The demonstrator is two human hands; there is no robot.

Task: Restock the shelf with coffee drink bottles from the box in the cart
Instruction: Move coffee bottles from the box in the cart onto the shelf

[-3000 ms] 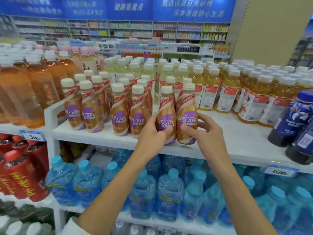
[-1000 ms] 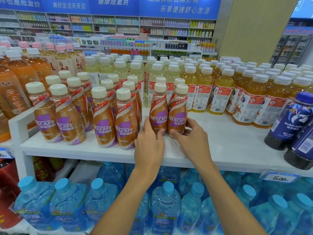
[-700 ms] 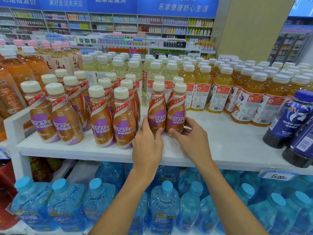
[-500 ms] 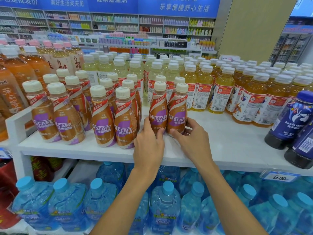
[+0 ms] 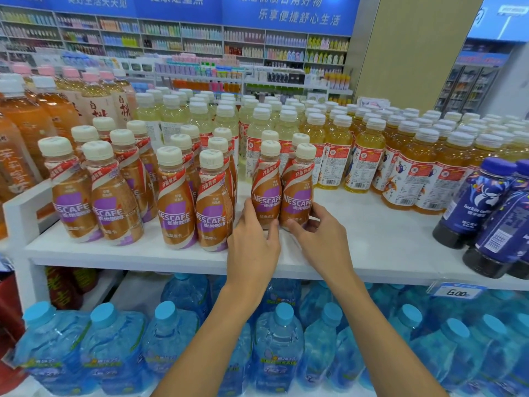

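Two brown Nescafe coffee bottles stand side by side on the white shelf (image 5: 372, 233). My left hand (image 5: 252, 247) grips the base of the left bottle (image 5: 266, 181). My right hand (image 5: 320, 239) grips the base of the right bottle (image 5: 297, 187). Both bottles are upright, with two more caps right behind them. Further Nescafe bottles (image 5: 174, 202) stand in rows to the left. The box and the cart are out of view.
Yellow tea bottles (image 5: 363, 156) fill the back of the shelf. Dark blue coffee bottles (image 5: 469, 207) stand at the right edge, orange tea bottles (image 5: 31, 116) at the left. Large water bottles (image 5: 277, 345) fill the lower shelf. A 6.00 price tag (image 5: 458, 292) hangs on the shelf edge.
Both hands have slid down from the bottles' middles to their bases and pushed them slightly back on the shelf; in the last second little has moved.
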